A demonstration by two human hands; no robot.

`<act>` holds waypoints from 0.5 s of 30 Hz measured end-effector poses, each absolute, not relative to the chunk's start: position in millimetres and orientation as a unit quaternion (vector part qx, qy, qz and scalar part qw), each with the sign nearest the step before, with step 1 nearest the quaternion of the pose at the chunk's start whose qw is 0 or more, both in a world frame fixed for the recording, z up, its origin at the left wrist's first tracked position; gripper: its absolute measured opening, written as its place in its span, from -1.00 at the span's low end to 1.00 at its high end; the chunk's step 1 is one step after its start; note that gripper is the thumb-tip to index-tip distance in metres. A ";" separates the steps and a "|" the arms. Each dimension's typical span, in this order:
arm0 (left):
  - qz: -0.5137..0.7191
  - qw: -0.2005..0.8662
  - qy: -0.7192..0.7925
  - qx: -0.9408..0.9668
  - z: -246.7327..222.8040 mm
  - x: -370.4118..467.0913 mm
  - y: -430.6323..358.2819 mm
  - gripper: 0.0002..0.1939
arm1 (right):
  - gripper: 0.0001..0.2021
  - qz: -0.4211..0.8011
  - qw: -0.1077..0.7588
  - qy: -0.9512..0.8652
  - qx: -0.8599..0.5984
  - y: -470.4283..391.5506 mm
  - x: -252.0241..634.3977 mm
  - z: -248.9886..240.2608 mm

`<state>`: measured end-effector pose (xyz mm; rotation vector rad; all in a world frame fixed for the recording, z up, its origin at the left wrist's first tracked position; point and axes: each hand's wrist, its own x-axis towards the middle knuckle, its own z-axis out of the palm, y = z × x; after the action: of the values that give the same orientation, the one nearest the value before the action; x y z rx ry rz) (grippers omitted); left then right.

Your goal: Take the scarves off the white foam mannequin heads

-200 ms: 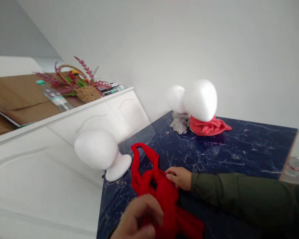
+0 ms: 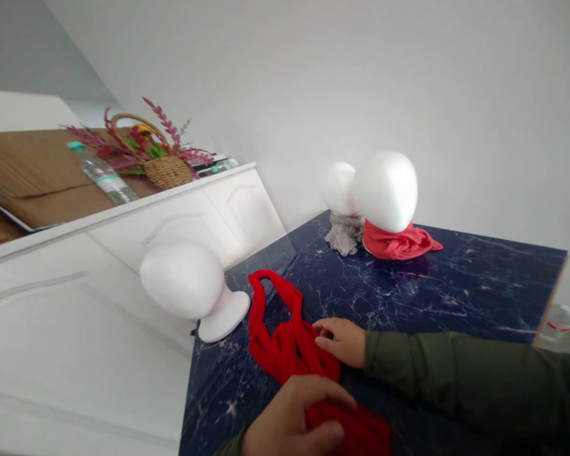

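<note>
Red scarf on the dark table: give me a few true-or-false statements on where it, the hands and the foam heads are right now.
1. Both hands rest on the red scarf. True: the left hand presses its near end and the right hand its middle.
2. The scarf is wrapped around the nearest foam head. False: that head is bare and the scarf lies flat on the table.
3. A far foam head has a coral scarf at its base. True.
4. The wicker basket stands on the dark table. False: it stands on the white cabinet.
</note>
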<state>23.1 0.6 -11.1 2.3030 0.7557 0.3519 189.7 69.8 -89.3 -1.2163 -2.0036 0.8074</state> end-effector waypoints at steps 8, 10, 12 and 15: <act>0.122 -0.015 0.602 0.789 -85.6 9.7 94.0 -0.39 | -0.78 0.102 0.240 -0.868 -0.423 121.7 145.1 -91.0; 0.125 -0.025 0.634 0.763 -92.8 3.8 102.3 -0.37 | -0.79 0.124 0.261 -0.847 -0.447 152.0 127.5 -89.8; 0.124 -0.020 0.640 0.758 -94.0 0.8 103.3 -0.31 | -0.78 0.148 0.280 -0.835 -0.449 179.4 113.5 -87.1; 0.117 0.007 0.615 0.780 -91.2 2.0 96.0 -0.28 | -0.73 0.183 0.327 -0.810 -0.452 207.0 105.4 -83.9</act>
<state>2.0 96.0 -91.2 2.4396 1.9239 0.3646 105.4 207.0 -83.9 -1.1849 -2.1209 0.4796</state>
